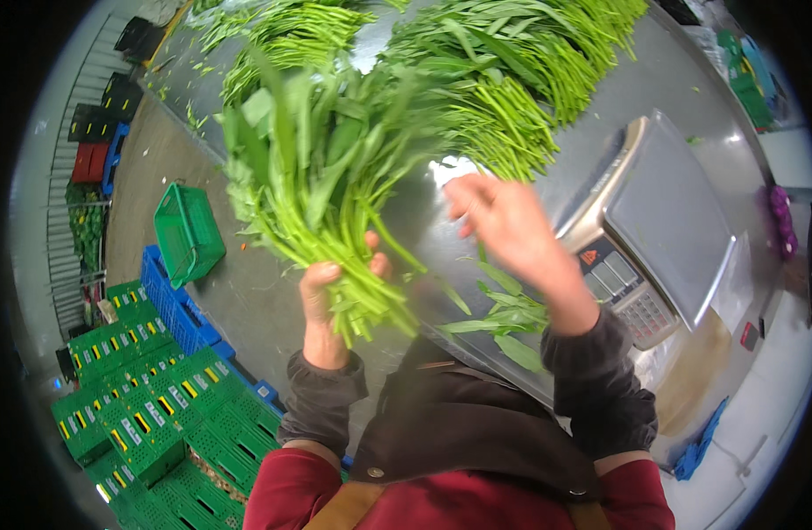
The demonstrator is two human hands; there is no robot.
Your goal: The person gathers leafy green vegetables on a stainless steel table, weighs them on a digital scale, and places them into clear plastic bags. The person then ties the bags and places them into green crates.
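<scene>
My left hand point(329, 285) grips a bunch of water spinach point(326, 192) round its lower stems. Its leaves fan out away from me over the metal table's edge, and the cut stem ends point back toward my apron. My right hand point(502, 225) is raised over the table, right of the bunch, with its fingers partly curled. Motion blur hides whether anything is between them. Below that hand, loose leaves and stems point(505, 318) lie at the table's near edge. Beyond it is a large pile of water spinach point(512, 86), with another heap point(300, 33) to its left.
A digital weighing scale point(664, 218) with a metal pan stands right on the metal table point(651, 86). On the floor at left are a green basket point(190, 232), a blue pallet point(180, 305) and stacked green crates point(161, 397). A blue cloth-like item point(700, 444) lies far right.
</scene>
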